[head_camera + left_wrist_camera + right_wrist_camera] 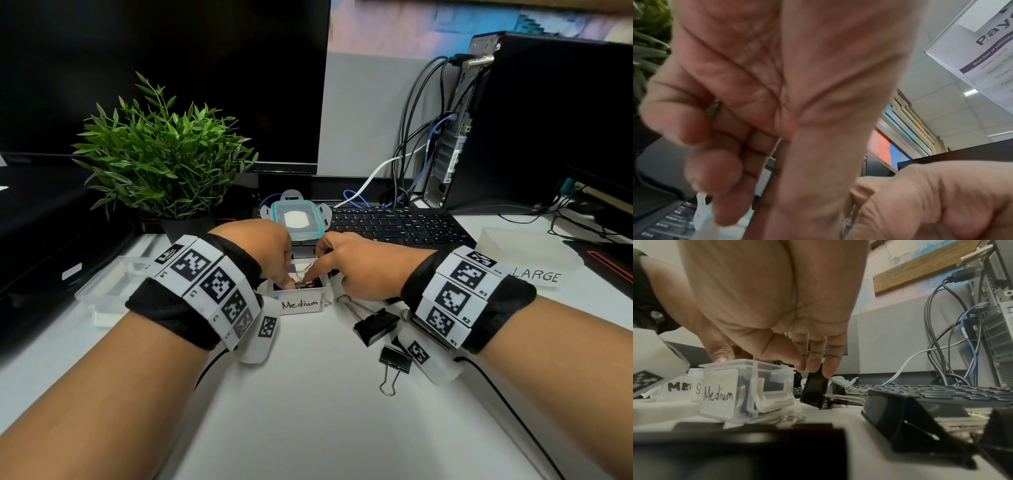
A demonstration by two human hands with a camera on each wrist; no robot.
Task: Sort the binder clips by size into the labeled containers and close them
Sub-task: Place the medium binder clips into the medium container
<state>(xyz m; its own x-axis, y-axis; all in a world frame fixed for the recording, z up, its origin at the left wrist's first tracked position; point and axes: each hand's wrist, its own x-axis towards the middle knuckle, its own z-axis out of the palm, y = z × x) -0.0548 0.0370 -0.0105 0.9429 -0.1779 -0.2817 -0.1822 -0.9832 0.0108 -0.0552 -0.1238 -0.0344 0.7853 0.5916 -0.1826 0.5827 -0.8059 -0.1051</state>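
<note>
Black steel binder clip [815, 390] | stiff, light, springy; take by body | right hand [356, 263] pinching it beside Medium container [301, 297] | left hand [263, 250] grasp unclear.

The small clear container [301, 303] under the fingertips of both hands carries a white label handwritten "Medium", and the clear box [527, 253] beyond the right wrist has "LARGE" on the label below it. The right wristband [455, 294] shows "R1", "R2", "R3"; the left wristband [205, 287] shows "L3". Left of the "Medium" container, from the right wrist view, labels [679, 387] read "ME" and "S".
</note>
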